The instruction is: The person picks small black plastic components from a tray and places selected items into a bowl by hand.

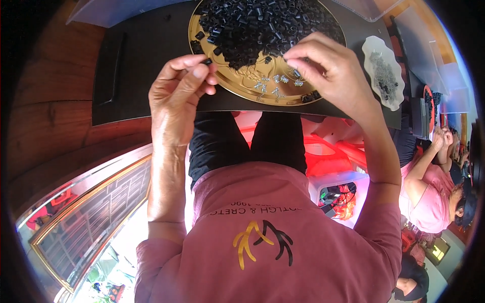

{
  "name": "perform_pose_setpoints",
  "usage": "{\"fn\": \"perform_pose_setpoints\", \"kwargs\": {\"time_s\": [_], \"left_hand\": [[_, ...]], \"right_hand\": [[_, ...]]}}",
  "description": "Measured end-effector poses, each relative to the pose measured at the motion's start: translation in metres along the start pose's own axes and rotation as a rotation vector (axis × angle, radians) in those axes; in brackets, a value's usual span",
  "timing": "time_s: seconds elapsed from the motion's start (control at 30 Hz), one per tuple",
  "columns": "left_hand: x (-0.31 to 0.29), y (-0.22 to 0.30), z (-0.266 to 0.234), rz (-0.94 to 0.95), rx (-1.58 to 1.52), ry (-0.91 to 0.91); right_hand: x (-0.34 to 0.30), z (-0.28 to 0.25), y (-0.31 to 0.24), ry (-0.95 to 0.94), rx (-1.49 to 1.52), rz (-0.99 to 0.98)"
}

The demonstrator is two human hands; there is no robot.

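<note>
My left hand (177, 96) pinches a small black plastic part (206, 61) between thumb and forefinger, at the left edge of a round golden tray (227, 83). Over the right side of that tray is my right hand (328, 65), its thumb and forefinger brought close together. Whatever they hold, if anything, is too small to make out. A large heap of small black plastic parts (257, 30) covers the far side of the tray. Several little piles of tiny silvery metal pieces (261, 86) lie on its near side, below my fingers.
The tray stands on a dark tabletop (136, 65). To its right, a white scalloped dish (371, 65) holds many tiny metal pieces. Clear plastic bins (116, 12) stand along the back. On the far right, a person in a pink shirt (429, 197) sits with hands raised.
</note>
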State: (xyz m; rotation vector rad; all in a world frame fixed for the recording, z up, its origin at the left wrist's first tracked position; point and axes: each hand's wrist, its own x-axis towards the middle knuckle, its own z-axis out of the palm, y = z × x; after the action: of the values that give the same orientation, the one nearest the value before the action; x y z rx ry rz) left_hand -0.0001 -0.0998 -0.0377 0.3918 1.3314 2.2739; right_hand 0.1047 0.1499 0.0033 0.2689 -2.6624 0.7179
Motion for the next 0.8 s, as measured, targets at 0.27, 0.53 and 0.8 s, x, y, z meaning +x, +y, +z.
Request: {"fn": "perform_pose_setpoints", "kwargs": {"time_s": [0.27,0.53,0.8], "left_hand": [[-0.003,0.000,-0.010,0.005,0.009,0.025],[-0.007,-0.003,0.004,-0.041,0.010,-0.040],[-0.008,-0.007,0.011,-0.190,-0.128,-0.130]], "right_hand": [[-0.004,0.023,-0.002,-0.119,-0.073,-0.048],[0.008,0.036,-0.012,-0.106,-0.281,-0.176],[0.019,0.033,-0.005,0.038,-0.104,-0.171]]}}
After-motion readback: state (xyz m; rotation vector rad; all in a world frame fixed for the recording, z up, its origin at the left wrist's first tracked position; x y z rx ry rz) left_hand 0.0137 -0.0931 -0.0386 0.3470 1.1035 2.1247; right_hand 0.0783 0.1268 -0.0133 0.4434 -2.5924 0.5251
